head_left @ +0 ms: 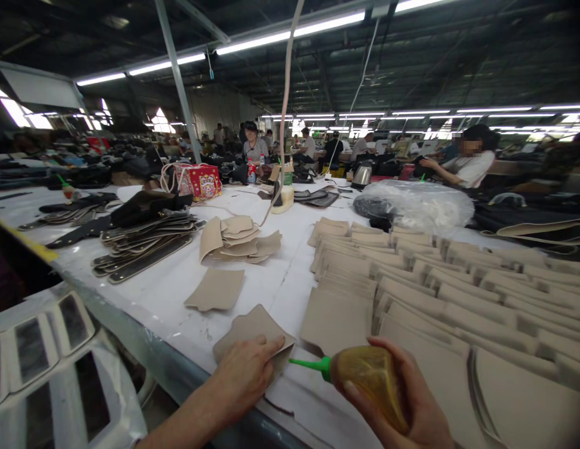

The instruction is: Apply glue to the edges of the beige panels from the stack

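"Beige panel (251,323) where?"
"Tabletop (154,305), under left hand (246,368); fingers pressing, pinch unclear. Right hand (420,402): fingers wrapped round bottle (365,377)."
"Progress?"
"Looks midway: this one unfinished, rows (458,293) laid right, loose pile (236,243) beyond."

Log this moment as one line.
left hand: on beige panel | right hand: holding amber bottle | green nozzle: tip at panel's edge, contact unclear | beside: rows of overlapping beige pieces

No wording, number or brand can be read, with the print on the red bag (204,182) at eleven o'clock and the label on the bottle (251,173) near twelve too small to make out.
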### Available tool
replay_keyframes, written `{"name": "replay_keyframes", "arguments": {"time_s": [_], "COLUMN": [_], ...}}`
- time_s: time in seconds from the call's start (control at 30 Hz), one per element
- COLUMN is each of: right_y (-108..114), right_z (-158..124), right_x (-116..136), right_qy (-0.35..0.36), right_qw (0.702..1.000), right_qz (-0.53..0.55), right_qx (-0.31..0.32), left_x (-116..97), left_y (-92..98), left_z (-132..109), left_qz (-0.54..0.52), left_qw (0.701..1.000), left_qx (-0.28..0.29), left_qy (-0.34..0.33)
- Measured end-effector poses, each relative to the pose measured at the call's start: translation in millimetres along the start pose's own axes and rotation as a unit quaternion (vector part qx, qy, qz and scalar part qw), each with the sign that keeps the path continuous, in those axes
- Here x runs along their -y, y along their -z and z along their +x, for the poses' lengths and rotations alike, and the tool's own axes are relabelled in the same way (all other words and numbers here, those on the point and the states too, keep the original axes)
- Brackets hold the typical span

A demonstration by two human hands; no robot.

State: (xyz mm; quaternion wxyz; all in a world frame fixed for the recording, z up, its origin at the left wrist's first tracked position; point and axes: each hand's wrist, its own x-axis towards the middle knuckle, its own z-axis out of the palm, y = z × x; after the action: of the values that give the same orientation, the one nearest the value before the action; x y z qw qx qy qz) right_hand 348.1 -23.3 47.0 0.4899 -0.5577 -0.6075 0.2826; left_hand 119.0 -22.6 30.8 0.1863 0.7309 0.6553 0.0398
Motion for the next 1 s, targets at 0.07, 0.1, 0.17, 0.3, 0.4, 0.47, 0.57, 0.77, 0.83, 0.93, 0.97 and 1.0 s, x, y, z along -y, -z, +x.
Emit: {"name": "replay_keyframes", "arguments": {"time_s": [0.07, 0.1, 0.17, 0.3, 0.4, 0.47, 0.57, 0.77, 0.83, 0.93, 0.97, 1.0], "right_y": [-8, -11, -17, -23, -25, -25, -24, -24, -25, -25, -25, -24], "right_z": [1, 1, 2, 1, -2, -4, -4, -5, -6, -6, -6, -5], "right_x": [-3, -5, -9, -15, -16, -16, -14, -13, -12, -9, -8, -7], "right_qy": [0.031, 0.047, 0.073, 0.126, 0.168, 0.176, 0.149, 0.114, 0.093, 0.049, 0.039, 0.035], "right_qw": [0.999, 0.998, 0.996, 0.988, 0.979, 0.976, 0.981, 0.987, 0.991, 0.996, 0.997, 0.997], "right_qz": [-0.027, -0.039, -0.058, -0.094, -0.118, -0.126, -0.126, -0.110, -0.094, -0.068, -0.068, -0.072], "right_qx": [0.003, 0.004, 0.006, 0.007, -0.003, 0.003, 0.019, -0.012, -0.003, 0.009, 0.002, -0.008], "left_x": [2, 3, 5, 6, 6, 6, 5, 5, 5, 5, 4, 4], "left_y": [-1.8, -2.9, -5.1, -8.0, -9.0, -9.3, -8.9, -5.7, -5.2, -5.1, -5.1, -5.1], "left_z": [0, 0, 0, -1, -1, -1, -2, -6, -7, -7, -8, -8], "left_qz": [-0.006, -0.009, -0.015, -0.037, -0.033, -0.027, -0.023, -0.018, -0.009, -0.006, -0.008, -0.010], "left_qw": [1.000, 1.000, 1.000, 0.999, 0.999, 1.000, 1.000, 1.000, 1.000, 1.000, 1.000, 1.000], "left_qx": [-0.005, -0.006, -0.009, -0.012, -0.004, 0.001, 0.000, 0.004, -0.003, -0.011, -0.012, -0.013], "left_qy": [-0.002, -0.002, 0.000, 0.001, 0.005, 0.009, 0.009, 0.006, 0.000, -0.004, -0.004, -0.006]}}
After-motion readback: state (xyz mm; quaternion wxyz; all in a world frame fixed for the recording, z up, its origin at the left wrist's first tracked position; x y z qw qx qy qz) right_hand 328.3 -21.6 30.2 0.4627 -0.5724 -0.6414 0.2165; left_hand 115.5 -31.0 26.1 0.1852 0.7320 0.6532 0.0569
